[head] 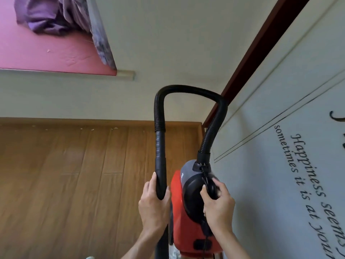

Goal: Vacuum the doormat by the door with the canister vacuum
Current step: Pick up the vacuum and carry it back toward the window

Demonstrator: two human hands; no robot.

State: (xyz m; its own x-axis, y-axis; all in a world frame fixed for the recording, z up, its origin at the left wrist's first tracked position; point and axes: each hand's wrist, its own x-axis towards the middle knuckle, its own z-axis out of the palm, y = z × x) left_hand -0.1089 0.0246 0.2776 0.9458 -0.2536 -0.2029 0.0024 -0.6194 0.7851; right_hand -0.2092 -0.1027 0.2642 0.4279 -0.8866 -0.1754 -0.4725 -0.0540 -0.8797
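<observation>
The left hand (152,206) is clenched round the lower end of the smooth black rigid plastic hose tube (161,165), thumb on the near side and fingers wrapped behind it. The right hand (218,208) pinches the thick black end piece of a thin black power cord (205,174) between thumb and curled fingers, right against the round black plastic side cover (192,195) of the red canister vacuum (176,212). The vacuum sits between the two hands, close in front of the person and just beside the pale wall on the right. Its grey top (186,169) carries small white lettering too blurred to read. From a black collar on that top the ribbed black flexible hose (188,88) rises, arches over and comes down into the rigid tube. On the right wall, black script lettering (308,174) reads "Happiness seems" and, beside it, "sometimes it is at you", both cut by the frame edge. A dark reddish-brown strip of trim (261,47) borders that wall. To the left lie brown wood-plank flooring (65,174) and, further off, a pink flat surface (37,49) with crumpled purple cloth (46,17) on it.
</observation>
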